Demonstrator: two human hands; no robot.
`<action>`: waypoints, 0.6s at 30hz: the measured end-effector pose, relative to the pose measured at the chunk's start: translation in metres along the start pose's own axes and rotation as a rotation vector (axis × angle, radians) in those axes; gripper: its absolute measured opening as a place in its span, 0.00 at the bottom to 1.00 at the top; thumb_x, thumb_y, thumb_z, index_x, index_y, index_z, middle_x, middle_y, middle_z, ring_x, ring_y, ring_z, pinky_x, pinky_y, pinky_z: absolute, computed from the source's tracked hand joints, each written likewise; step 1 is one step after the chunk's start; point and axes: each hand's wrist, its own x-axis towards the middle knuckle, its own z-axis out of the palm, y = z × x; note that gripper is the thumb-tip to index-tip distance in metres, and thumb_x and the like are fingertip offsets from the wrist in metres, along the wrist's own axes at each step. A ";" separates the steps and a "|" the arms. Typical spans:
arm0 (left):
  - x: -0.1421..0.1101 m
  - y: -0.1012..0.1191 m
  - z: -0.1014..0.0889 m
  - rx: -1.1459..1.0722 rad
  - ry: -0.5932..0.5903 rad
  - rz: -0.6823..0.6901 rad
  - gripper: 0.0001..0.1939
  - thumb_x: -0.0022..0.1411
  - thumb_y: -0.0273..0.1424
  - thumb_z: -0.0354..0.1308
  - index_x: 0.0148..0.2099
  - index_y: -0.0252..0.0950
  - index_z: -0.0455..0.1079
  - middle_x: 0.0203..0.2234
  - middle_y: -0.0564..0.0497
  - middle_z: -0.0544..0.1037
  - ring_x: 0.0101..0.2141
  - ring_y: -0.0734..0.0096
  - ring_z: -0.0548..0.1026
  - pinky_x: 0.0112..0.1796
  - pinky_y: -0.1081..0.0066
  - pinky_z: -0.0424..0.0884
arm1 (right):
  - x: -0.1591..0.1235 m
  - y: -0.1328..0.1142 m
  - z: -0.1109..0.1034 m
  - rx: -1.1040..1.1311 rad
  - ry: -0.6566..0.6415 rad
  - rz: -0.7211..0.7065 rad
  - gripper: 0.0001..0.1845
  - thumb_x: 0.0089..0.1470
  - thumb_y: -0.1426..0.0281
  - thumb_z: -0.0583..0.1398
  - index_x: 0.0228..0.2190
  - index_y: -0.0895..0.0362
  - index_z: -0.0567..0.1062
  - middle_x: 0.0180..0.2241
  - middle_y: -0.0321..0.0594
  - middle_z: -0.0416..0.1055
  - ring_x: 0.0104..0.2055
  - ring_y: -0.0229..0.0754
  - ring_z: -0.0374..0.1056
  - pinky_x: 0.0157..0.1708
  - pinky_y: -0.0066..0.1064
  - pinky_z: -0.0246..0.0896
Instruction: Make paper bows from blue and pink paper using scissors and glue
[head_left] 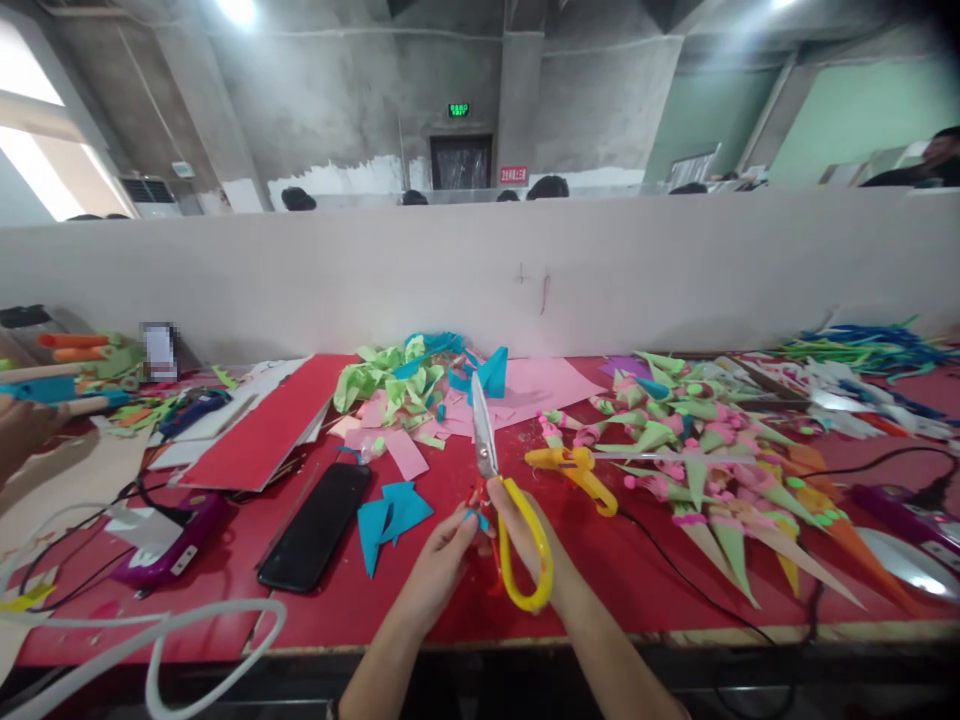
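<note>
My right hand (529,535) is closed around the yellow handles of a pair of scissors (501,500), whose silver blades point away from me over the red table (622,560). My left hand (442,560) pinches a small blue and red scrap (474,512) right at the base of the blades. Blue paper pieces (390,515) lie just left of my hands.
A black phone (315,525) lies left of the blue pieces. A second yellow-handled pair of scissors (581,468) rests to the right, beside a heap of coloured paper cones (705,460). Purple glue guns (169,545) with cords sit at both sides. A white partition (480,270) stands behind.
</note>
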 end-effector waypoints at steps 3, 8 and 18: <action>-0.003 0.003 -0.002 -0.240 -0.003 -0.017 0.18 0.47 0.45 0.57 0.26 0.33 0.65 0.19 0.54 0.66 0.23 0.78 0.64 0.28 0.76 0.63 | 0.003 -0.005 0.007 -0.086 -0.070 -0.067 0.24 0.45 0.48 0.51 0.20 0.57 0.65 0.17 0.32 0.59 0.18 0.34 0.60 0.19 0.24 0.57; -0.007 0.009 -0.010 -0.211 0.123 -0.125 0.19 0.41 0.44 0.62 0.25 0.33 0.65 0.16 0.57 0.63 0.19 0.81 0.62 0.22 0.78 0.60 | 0.014 0.006 0.011 -0.286 0.001 -0.158 0.23 0.49 0.52 0.50 0.17 0.58 0.63 0.14 0.31 0.56 0.17 0.33 0.57 0.18 0.23 0.52; -0.003 0.053 -0.009 -0.173 0.287 -0.014 0.22 0.42 0.49 0.58 0.21 0.36 0.55 0.08 0.64 0.50 0.10 0.86 0.49 0.12 0.82 0.43 | 0.007 0.023 -0.003 -0.052 -0.206 -0.054 0.27 0.52 0.51 0.44 0.21 0.58 0.69 0.16 0.35 0.62 0.18 0.34 0.60 0.20 0.25 0.55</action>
